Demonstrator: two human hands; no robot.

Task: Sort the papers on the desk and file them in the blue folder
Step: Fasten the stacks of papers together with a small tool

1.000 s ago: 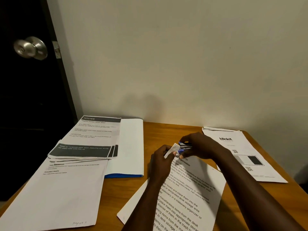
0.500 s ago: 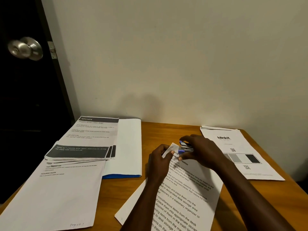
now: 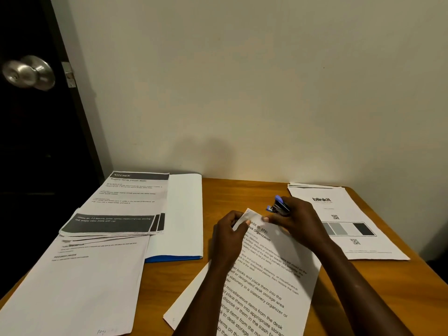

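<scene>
At the far left stands a dark door [image 3: 36, 166] with a round silver knob [image 3: 28, 72]. On the left of the brown wooden tabletop [image 3: 230, 190] lies a loose pile of white printed papers [image 3: 97, 275], the top one headed KITCHEN. Its right edge overlaps the blue folder [image 3: 174, 258], which lies flat under a white page, only its near edge showing blue. Near the middle, the left hand [image 3: 229, 236] has its fingers curled, pinching the upturned top corner of a white sheet of black printed text [image 3: 266, 287] that lies slanted on the tabletop. The right hand [image 3: 300, 221] grips a small blue-and-black stapler [image 3: 278, 206], fingers wrapped round it, while one fingertip [image 3: 266, 219] touches the same lifted corner. The stapler sits just beside that corner; whether it touches the paper cannot be told. To the right, a stack of white sheets headed blinkit [image 3: 344, 229] rests flat near the tabletop's far right corner.
</scene>
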